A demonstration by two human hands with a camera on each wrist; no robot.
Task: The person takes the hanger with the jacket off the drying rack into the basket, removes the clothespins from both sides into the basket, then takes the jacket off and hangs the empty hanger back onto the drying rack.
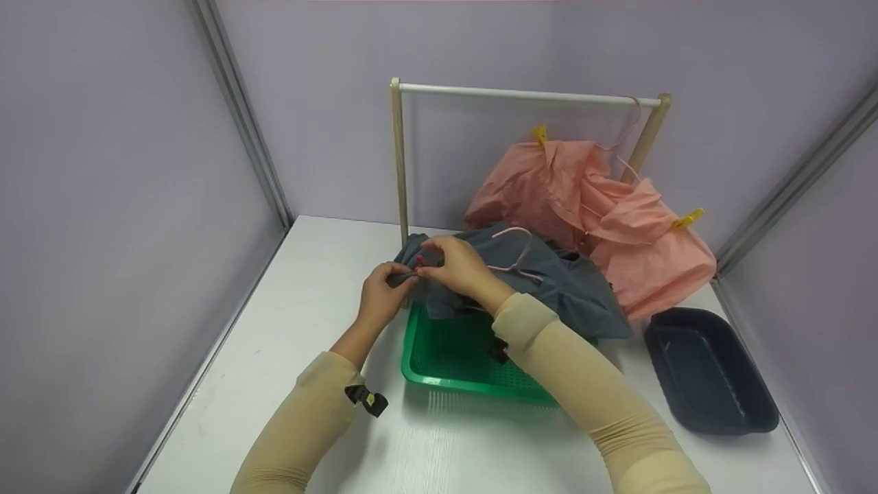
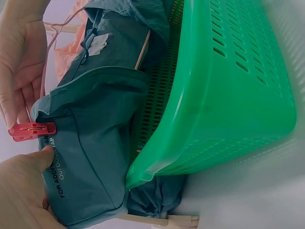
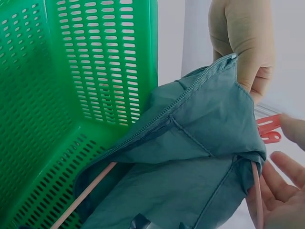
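Lavender walls box in your white counter (image 1: 288, 384). Your left hand (image 1: 379, 296) pinches the teal garment (image 1: 549, 281) draped over the green basket (image 1: 453, 357), while your right hand's (image 1: 456, 264) grip clenches a red clothespin (image 2: 29, 131) at its edge.

I've got a teal-grey garment (image 1: 549, 281) bunched over the green basket's far edge (white lettering on one panel), a pink hanger (image 1: 516, 252) lying across it. A red clothespin (image 2: 31, 130) sits on its corner.
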